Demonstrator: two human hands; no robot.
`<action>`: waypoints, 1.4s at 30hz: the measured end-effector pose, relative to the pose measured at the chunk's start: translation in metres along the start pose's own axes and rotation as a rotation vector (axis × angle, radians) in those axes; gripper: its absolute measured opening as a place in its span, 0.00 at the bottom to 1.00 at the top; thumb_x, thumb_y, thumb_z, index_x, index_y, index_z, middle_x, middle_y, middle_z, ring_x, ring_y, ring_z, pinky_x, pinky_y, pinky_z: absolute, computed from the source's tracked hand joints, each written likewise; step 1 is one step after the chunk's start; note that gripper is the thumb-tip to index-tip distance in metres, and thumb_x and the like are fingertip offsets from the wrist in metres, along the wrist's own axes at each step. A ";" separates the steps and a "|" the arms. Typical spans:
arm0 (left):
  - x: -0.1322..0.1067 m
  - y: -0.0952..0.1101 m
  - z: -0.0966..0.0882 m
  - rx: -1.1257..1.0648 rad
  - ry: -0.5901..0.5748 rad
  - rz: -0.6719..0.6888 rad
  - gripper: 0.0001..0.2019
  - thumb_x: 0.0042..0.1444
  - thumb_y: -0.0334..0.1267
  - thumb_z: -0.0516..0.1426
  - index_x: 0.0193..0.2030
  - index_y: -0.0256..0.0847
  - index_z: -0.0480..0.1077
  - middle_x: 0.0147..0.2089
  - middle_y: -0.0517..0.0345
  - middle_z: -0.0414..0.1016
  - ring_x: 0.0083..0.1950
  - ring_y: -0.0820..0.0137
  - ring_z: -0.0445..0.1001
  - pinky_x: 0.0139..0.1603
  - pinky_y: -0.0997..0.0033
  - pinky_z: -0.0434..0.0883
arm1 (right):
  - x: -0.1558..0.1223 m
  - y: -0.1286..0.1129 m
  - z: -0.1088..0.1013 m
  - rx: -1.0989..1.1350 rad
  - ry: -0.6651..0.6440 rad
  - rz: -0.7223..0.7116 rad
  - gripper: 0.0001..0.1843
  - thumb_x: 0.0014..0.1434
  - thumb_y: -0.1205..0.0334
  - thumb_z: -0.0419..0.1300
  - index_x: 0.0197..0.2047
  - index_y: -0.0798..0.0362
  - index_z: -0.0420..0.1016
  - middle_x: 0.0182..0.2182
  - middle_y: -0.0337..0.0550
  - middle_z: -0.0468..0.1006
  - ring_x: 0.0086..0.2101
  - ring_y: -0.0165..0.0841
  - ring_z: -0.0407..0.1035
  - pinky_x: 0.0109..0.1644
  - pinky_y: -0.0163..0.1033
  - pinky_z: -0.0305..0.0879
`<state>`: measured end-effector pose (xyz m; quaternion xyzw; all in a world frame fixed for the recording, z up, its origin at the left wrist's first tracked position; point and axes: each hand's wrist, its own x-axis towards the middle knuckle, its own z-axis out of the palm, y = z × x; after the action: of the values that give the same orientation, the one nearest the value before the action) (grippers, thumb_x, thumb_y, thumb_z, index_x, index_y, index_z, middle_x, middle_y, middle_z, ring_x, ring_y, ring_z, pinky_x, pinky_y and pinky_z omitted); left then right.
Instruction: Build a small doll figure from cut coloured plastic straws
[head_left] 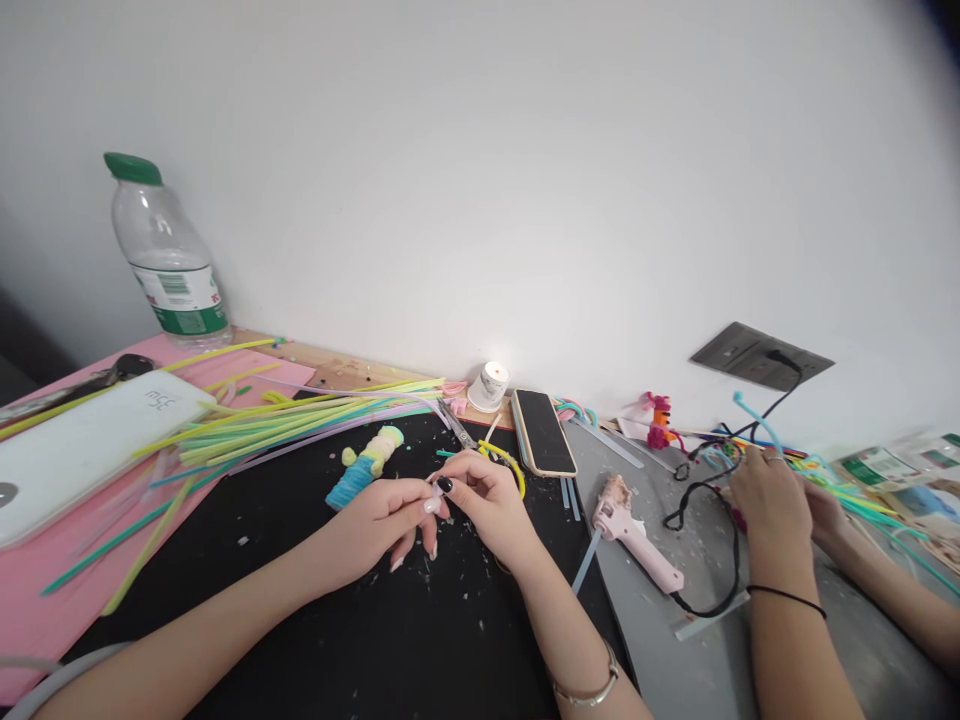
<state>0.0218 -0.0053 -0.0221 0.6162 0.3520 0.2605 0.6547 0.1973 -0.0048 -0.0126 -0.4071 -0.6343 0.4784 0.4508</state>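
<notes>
Over the black mat, my left hand and my right hand meet, their fingertips pinched together around something too small to name. Just beyond my left hand lies a small pipe-cleaner figure with a blue body and a pale yellow and pink top. Scissors rest behind my fingers, their handles partly hidden. Close to my right hand is a bent yellow pipe cleaner.
Pipe cleaners, a white tablet-like slab and a bottle occupy the left. A paper cup and phone stand behind. A pink glue gun lies right, its cord near a co-worker's hands.
</notes>
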 end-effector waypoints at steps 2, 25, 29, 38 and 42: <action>0.000 0.001 0.000 -0.005 0.004 -0.006 0.16 0.61 0.49 0.50 0.37 0.38 0.69 0.26 0.60 0.75 0.16 0.79 0.61 0.19 0.77 0.57 | 0.000 0.001 0.000 0.028 0.010 0.027 0.05 0.56 0.60 0.63 0.31 0.52 0.78 0.29 0.39 0.70 0.27 0.28 0.61 0.31 0.35 0.56; 0.000 -0.001 0.001 0.017 0.038 -0.013 0.15 0.60 0.50 0.52 0.30 0.40 0.63 0.25 0.63 0.73 0.16 0.80 0.60 0.19 0.78 0.58 | 0.002 0.006 0.003 0.075 0.091 0.147 0.12 0.53 0.57 0.65 0.26 0.53 0.68 0.22 0.34 0.66 0.23 0.25 0.57 0.26 0.32 0.52; -0.003 0.003 0.001 0.087 0.058 0.024 0.16 0.62 0.50 0.50 0.30 0.41 0.64 0.26 0.63 0.73 0.16 0.80 0.61 0.20 0.78 0.60 | 0.002 0.007 0.000 0.133 0.071 0.180 0.15 0.56 0.50 0.62 0.31 0.54 0.71 0.21 0.33 0.67 0.19 0.23 0.53 0.22 0.31 0.48; -0.004 0.003 0.001 0.173 0.094 0.016 0.17 0.60 0.52 0.50 0.28 0.43 0.63 0.25 0.62 0.72 0.16 0.77 0.62 0.19 0.76 0.60 | 0.001 0.000 -0.004 0.075 -0.038 0.151 0.06 0.53 0.61 0.64 0.34 0.54 0.76 0.27 0.38 0.74 0.24 0.25 0.63 0.29 0.33 0.57; -0.004 0.004 0.001 0.233 0.099 0.007 0.17 0.61 0.51 0.49 0.27 0.43 0.63 0.25 0.62 0.72 0.16 0.76 0.63 0.20 0.74 0.60 | 0.000 -0.002 -0.003 0.063 -0.059 0.138 0.04 0.52 0.65 0.64 0.34 0.53 0.76 0.26 0.36 0.73 0.23 0.24 0.61 0.28 0.32 0.56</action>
<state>0.0206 -0.0090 -0.0178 0.6756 0.4096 0.2501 0.5597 0.1997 -0.0044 -0.0106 -0.4212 -0.6022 0.5398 0.4105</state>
